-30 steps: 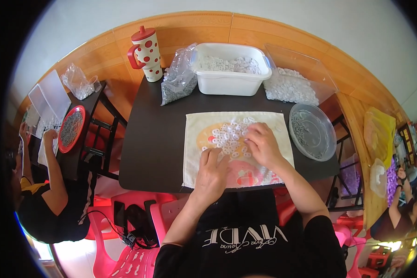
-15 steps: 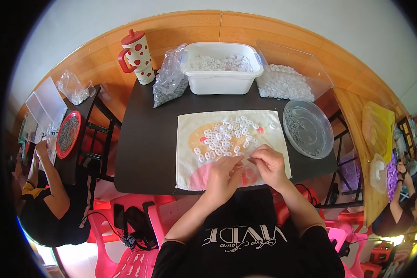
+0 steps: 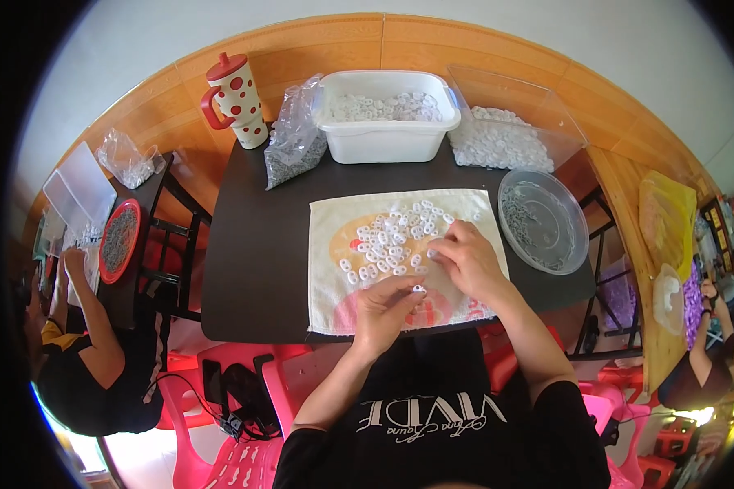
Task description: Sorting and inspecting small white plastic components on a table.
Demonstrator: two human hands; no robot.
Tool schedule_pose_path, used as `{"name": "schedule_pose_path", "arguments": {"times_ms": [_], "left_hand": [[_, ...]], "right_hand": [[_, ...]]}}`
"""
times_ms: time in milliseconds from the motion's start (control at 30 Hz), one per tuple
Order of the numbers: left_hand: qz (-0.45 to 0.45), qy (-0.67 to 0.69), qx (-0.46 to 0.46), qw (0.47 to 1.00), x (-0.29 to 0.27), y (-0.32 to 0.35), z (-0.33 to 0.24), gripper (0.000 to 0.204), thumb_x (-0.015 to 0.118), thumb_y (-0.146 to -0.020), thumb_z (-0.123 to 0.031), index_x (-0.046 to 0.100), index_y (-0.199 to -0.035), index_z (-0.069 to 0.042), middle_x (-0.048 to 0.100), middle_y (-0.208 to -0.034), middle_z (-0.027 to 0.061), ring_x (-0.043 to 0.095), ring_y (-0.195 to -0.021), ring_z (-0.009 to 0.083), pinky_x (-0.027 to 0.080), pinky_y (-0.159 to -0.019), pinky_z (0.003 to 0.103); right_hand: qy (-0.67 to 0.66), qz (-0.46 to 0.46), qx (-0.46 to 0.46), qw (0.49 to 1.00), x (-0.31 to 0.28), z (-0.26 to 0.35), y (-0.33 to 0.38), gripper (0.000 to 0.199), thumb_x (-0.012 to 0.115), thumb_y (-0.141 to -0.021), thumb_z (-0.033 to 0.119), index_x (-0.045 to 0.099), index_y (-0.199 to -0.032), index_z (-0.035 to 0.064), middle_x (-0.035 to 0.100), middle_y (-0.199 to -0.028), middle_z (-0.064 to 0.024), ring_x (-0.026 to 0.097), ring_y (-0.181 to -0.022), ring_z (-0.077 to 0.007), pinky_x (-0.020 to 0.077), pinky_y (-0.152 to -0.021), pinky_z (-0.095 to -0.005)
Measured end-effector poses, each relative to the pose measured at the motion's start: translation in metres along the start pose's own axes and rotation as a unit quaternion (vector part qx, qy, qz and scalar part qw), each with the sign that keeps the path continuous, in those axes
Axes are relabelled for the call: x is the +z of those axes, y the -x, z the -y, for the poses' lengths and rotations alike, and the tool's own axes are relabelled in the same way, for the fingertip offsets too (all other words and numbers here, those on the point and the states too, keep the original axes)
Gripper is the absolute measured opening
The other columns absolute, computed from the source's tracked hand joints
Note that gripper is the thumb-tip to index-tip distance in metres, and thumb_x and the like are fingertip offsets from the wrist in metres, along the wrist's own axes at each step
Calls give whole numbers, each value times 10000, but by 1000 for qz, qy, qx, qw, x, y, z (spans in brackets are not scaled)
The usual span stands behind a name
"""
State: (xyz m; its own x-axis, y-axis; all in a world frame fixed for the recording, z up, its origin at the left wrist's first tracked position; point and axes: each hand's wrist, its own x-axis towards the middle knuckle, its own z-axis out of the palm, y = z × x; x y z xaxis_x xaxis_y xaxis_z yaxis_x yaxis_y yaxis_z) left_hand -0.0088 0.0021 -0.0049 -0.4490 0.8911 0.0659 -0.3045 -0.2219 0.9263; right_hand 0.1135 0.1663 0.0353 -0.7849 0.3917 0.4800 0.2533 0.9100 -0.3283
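Note:
A cream cloth [image 3: 326,220] with pink and orange prints lies on the dark table, and many small white oval two-holed plastic pieces [image 3: 391,240] are spread over it. My left hand [image 3: 383,310] rests low on the cloth, thumb and forefinger pinching one white plastic piece [image 3: 418,289]. Just right of the pile, my right hand [image 3: 470,262] has its thumb and fingertips drawn together over the cloth. A bit of white shows at those fingertips, but I cannot make out what they hold.
Behind the cloth stand a white tub [image 3: 387,145], a clear box of white pieces [image 3: 501,151], a bag of small grey parts [image 3: 294,155] and a spotted tumbler [image 3: 240,106]. A round clear tub [image 3: 579,232] sits right. Another person [image 3: 90,359] works at the left table.
My right hand has moved up and away from the left, toward the right side of the pile. A white piece now shows in my left fingertips.

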Motion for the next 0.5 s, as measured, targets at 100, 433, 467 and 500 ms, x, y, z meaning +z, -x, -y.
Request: {"name": "schedule_pose_path", "arguments": {"times_ms": [100, 433, 467, 500], "left_hand": [[13, 8, 5, 1000, -1, 0, 1, 236, 660, -903, 72, 702, -1122, -5, 694, -886, 32, 635, -755, 67, 517, -645, 208], [19, 12, 16, 1000, -4, 3, 5, 202, 640, -924, 65, 691, -1107, -2, 696, -964, 30, 641, -820, 65, 509, -687, 198], [21, 14, 15, 1000, -4, 3, 5, 202, 640, -924, 65, 691, -1107, -2, 696, -964, 30, 641, -820, 65, 509, -687, 198], [21, 11, 15, 1000, -3, 2, 5, 205, 635, -925, 68, 691, -1109, -1, 695, -975, 31, 642, -832, 69, 511, -701, 201]], "right_hand": [[18, 34, -10, 999, 6, 0, 0, 157, 711, -765, -20, 697, -909, 41, 559, -888, -106, 584, -916, -298, 493, -764, -397], [-32, -19, 4, 999, -8, 9, 31, 109, 654, -793, -37, 641, -890, 10, 597, -870, -137, 609, -799, -344, 494, -667, -414], [-7, -21, 5, 1000, -8, 6, 33, 110, 654, -794, -33, 646, -894, 11, 597, -857, -131, 611, -806, -341, 494, -670, -410], [-6, -21, 6, 1000, -9, 5, 35, 110, 654, -794, -33, 646, -894, 11, 597, -857, -131, 611, -806, -341, 494, -670, -410]]}}
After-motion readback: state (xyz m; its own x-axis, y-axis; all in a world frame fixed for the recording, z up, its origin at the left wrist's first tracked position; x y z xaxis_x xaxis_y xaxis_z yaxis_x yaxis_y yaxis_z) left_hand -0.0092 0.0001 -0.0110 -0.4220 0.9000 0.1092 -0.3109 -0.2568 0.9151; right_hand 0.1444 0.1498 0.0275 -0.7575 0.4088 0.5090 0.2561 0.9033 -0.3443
